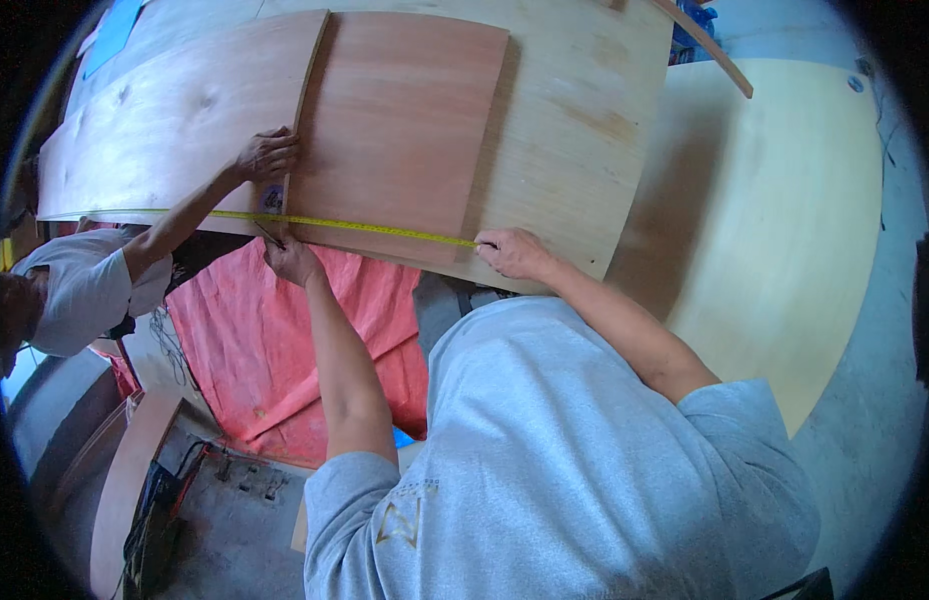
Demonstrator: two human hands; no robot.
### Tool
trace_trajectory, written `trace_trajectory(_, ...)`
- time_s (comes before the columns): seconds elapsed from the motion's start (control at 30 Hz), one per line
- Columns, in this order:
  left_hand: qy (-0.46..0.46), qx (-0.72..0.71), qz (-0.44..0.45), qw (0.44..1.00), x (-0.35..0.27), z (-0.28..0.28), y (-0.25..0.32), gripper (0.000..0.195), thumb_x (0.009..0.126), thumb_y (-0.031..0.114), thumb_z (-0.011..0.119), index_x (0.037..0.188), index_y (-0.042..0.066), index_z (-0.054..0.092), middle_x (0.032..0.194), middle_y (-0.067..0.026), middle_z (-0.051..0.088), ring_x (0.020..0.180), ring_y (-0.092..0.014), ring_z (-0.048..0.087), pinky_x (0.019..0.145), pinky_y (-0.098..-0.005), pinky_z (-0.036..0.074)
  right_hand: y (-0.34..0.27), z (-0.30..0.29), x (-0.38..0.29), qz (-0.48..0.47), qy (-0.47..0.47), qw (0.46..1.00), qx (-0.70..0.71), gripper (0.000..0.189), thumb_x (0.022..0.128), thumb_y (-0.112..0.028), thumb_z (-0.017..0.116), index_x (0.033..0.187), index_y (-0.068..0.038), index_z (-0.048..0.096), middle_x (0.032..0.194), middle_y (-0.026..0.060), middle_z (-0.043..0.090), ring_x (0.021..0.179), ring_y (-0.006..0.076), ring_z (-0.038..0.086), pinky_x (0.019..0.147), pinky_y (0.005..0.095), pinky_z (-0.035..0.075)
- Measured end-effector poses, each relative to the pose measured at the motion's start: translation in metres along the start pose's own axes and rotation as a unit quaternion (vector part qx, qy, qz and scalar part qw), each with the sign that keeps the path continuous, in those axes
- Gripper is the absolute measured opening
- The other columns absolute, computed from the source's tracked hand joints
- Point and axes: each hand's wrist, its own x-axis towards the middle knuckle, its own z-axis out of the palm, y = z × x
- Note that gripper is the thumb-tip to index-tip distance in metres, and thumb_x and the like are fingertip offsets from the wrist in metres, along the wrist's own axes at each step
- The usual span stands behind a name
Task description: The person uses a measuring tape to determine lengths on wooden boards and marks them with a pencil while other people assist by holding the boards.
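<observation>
A yellow tape measure (374, 227) stretches across plywood sheets near their front edge. My right hand (515, 252) grips the tape at its right end, just past the edge of the reddish plywood panel (404, 127). A thin, pencil-like marking tool (266, 233) is in my left hand (293, 262), which is beside the tape at the right edge of the upper plywood sheet (186, 112). That sheet overlaps the reddish panel. The tool's tip is close to the tape; whether it touches the wood I cannot tell.
A co-worker's hand (268, 154) rests on the upper sheet's edge, the arm crossing over the tape. Beneath lies a larger pale plywood sheet (577, 142). Another pale sheet (779, 225) stands to the right, under a wooden strip (708, 49). Red tarpaulin (284, 345) hangs below the front edge.
</observation>
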Motion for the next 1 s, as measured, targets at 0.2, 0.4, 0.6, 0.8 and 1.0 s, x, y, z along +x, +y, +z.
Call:
trace_trajectory(0.2,-0.007,0.045,-0.004,0.999,0.000,-0.002,0.001,0.052,0.100,0.044,0.066,0.134,0.005,0.071,0.110,-0.0254,0.074,0.102,-0.044,0.063,0.089,-0.0540,0.050,-0.002,0.003,0.001,0.004,0.029,1.000,0.003,0.030,0.100,-0.036,0.059,0.108,-0.013,0.075,0.085,0.0097,0.076,0.081,0.0288,0.074,0.077,0.0444,0.057)
trace_trajectory(0.4,-0.011,0.041,0.011,0.999,0.000,-0.003,0.005,0.050,0.101,0.038,0.066,0.137,0.003,0.069,0.115,-0.0266,0.074,0.106,-0.044,0.063,0.093,-0.0532,0.050,0.001,0.004,0.005,0.019,-0.004,1.000,0.007,0.031,0.100,-0.036,0.058,0.111,-0.013,0.076,0.087,0.0087,0.078,0.081,0.0280,0.075,0.078,0.0437,0.058)
trace_trajectory(0.6,0.012,0.039,0.033,0.999,-0.001,-0.001,0.007,0.050,0.104,0.039,0.063,0.137,0.002,0.069,0.119,-0.0281,0.072,0.109,-0.046,0.063,0.096,-0.0530,0.049,0.004,0.006,0.005,-0.001,-0.001,1.000,-0.003,0.032,0.101,-0.036,0.057,0.111,-0.013,0.077,0.088,0.0084,0.078,0.081,0.0280,0.075,0.080,0.0436,0.059)
trace_trajectory(0.8,0.023,0.034,-0.009,0.999,-0.001,0.005,-0.002,0.055,0.104,0.045,0.064,0.134,0.000,0.069,0.120,-0.0302,0.071,0.109,-0.048,0.065,0.095,-0.0530,0.050,0.004,0.011,0.006,0.004,0.000,1.000,0.030,0.034,0.098,-0.040,0.056,0.110,-0.016,0.077,0.096,0.0157,0.076,0.092,0.0392,0.073,0.084,0.0520,0.056)
trace_trajectory(1.0,0.063,0.006,-0.058,0.996,-0.002,0.010,-0.002,0.058,0.102,0.052,0.066,0.123,-0.001,0.072,0.118,-0.0266,0.074,0.108,-0.046,0.069,0.089,-0.0532,0.053,-0.006,0.008,0.003,0.020,0.001,0.999,0.040,0.035,0.099,-0.040,0.055,0.111,-0.016,0.077,0.100,0.0156,0.077,0.094,0.0392,0.073,0.085,0.0526,0.056)
